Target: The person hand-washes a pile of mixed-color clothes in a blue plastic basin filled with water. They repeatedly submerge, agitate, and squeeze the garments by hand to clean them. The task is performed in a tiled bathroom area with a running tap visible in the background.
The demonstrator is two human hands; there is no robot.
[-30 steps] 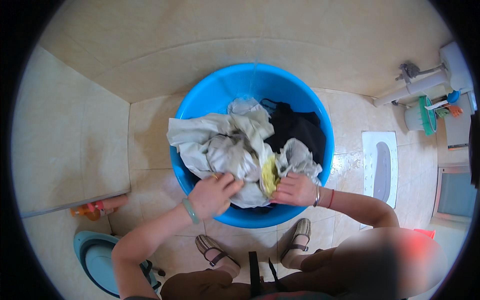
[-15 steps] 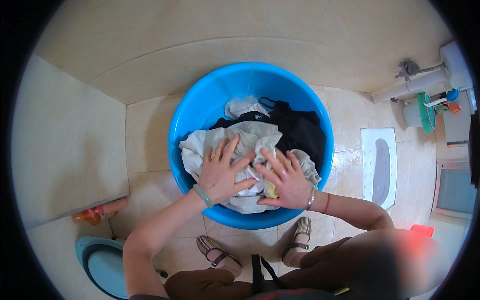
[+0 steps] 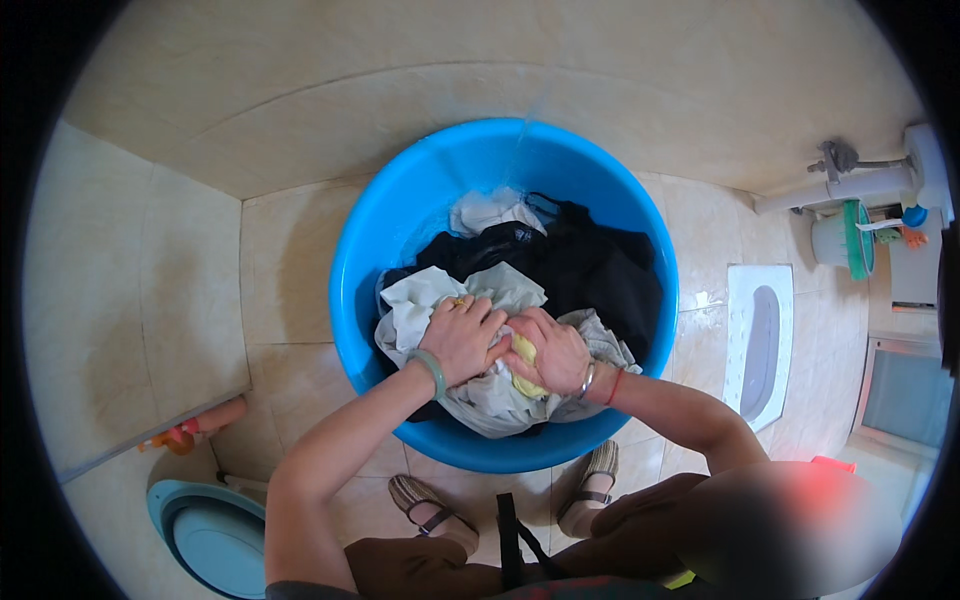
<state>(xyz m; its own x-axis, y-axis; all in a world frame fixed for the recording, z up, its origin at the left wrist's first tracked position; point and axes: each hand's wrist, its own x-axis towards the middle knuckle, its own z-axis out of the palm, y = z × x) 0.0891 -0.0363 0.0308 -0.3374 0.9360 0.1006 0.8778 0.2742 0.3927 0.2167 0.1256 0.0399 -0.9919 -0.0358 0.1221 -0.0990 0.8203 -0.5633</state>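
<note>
A big round blue tub holds wet laundry. My left hand, with a pale green bangle on its wrist, has its fingers curled into a whitish garment. Close beside it my right hand, wearing a silver bangle and a red cord, closes on a bunched pale yellow cloth. The cloth under both palms is hidden. Black garments fill the far and right side of the tub. A white cloth lies at the far side, where water looks stirred up.
The tub stands on a tiled floor against a beige wall. A white squat toilet is set in the floor to the right, with a lidded bucket beyond it. Teal basins lean at lower left. My sandalled feet stand near the tub.
Both hands have gone from spread fingers to closed ones, gathering the whitish garment toward me. More black cloth shows behind it.
</note>
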